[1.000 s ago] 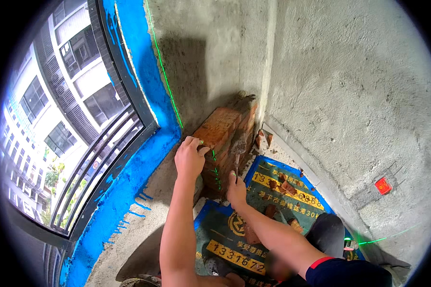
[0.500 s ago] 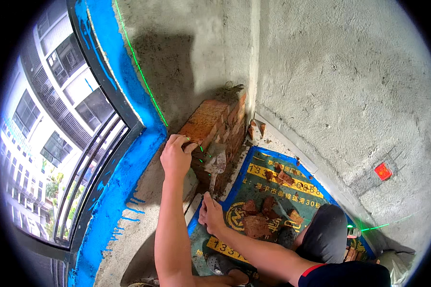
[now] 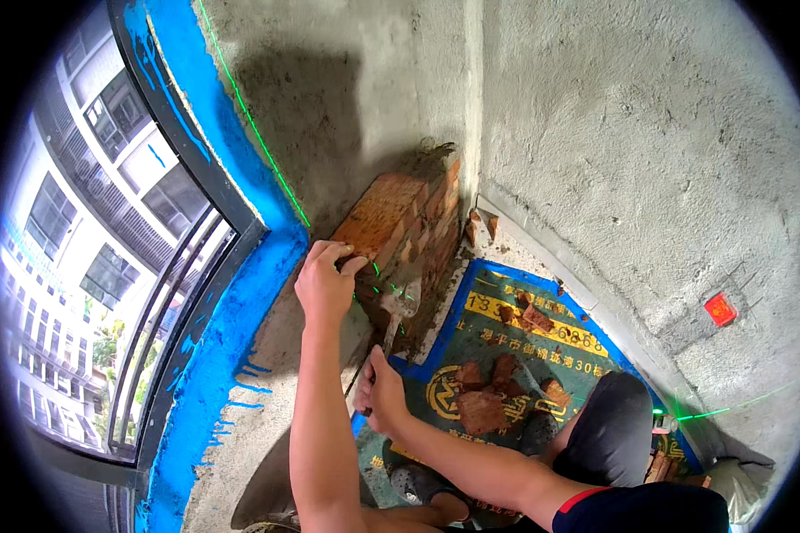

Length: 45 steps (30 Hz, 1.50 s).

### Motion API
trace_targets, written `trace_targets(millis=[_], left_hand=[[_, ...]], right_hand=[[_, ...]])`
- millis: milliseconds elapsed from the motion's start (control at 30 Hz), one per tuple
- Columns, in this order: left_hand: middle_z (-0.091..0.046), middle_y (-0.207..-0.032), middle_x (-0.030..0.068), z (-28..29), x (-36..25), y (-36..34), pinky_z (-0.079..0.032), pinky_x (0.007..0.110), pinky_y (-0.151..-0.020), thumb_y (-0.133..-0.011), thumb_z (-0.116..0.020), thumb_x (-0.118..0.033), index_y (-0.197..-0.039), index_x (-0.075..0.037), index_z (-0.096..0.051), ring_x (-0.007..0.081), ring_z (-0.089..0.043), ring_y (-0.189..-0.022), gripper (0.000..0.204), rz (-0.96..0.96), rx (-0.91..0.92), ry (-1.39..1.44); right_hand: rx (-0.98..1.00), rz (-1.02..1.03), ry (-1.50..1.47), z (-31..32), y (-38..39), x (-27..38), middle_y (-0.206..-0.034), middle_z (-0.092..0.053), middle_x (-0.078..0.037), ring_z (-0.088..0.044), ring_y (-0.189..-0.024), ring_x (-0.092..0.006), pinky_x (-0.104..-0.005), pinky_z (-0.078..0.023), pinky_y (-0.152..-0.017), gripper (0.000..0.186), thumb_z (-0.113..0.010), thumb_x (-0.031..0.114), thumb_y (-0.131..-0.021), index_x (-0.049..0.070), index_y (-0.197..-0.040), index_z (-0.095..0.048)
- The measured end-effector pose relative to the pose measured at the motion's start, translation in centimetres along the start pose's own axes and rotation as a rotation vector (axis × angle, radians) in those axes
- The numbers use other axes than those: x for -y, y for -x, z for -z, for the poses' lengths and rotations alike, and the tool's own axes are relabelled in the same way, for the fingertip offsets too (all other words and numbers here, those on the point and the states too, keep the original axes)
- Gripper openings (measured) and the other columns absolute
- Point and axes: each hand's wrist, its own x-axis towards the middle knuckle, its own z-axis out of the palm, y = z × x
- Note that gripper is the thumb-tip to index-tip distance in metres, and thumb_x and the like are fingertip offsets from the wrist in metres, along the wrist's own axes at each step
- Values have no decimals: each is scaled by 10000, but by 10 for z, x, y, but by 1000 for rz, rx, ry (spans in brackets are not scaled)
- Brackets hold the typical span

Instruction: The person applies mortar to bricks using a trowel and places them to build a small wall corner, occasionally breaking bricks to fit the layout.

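Observation:
A low stack of orange-red bricks [image 3: 431, 233] stands against the grey wall near the corner. My left hand [image 3: 327, 280] has its fingers bent over the near end of the top brick [image 3: 380, 213], thumb pressed against it. Below and to the right, my right hand [image 3: 382, 395] is closed round the handle of a trowel [image 3: 402, 303]. The mortar-smeared blade points up and lies close to the near end of the stack, and I cannot tell whether it touches. Green laser marks fall on the bricks beside my left thumb.
Broken brick pieces [image 3: 482, 412] lie on a green printed floor sheet [image 3: 440, 355] edged in blue, near my knee and shoes. At left is a window frame [image 3: 240, 226] with a blue-coated border [image 3: 231, 293]. A red square [image 3: 720, 310] sits on the right wall.
My right hand has shifted a little left and the trowel blade sits slightly lower against the brick end. My left hand stays on the top brick. The whole view has moved slightly.

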Motion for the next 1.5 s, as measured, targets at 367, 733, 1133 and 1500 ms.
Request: trace_targets(millis=[367,733,1133,1500], left_hand=[[-682,-1011,60,5,8,-4,-512,373,-827,-732,-803,-224,-899,-63,-747,279,-651,-971,238,7,-12,45],[-676,-1017,65,4,30,-4,-524,398,-796,-810,-717,-152,-913,-65,-719,292,-648,-940,135,-115,-7,99],[-699,-852,115,100,-28,-3,-495,331,-601,-861,-708,-181,-909,-39,-733,236,-630,-630,152,-129,-383,405],[-696,-810,148,115,-22,-1,-506,394,-635,-888,-680,-282,-893,-58,-738,324,-656,-697,232,-99,-356,333]], right_hand=[[-59,182,106,-15,-33,119,-536,-330,28,-282,-399,-126,-288,-210,-396,441,-503,523,-980,160,-743,-424],[-392,863,1608,-25,-71,254,-1005,-644,-230,-622,-906,-343,-459,-480,-800,568,-411,457,-1028,-36,-1292,-509],[15,489,2002,41,73,165,-818,-671,-164,-649,-767,-315,-414,-492,-710,349,-645,376,-917,42,-1012,-686],[24,540,2198,-14,34,170,-807,-668,-200,-650,-786,-384,-492,-488,-715,308,-629,307,-920,3,-907,-673]])
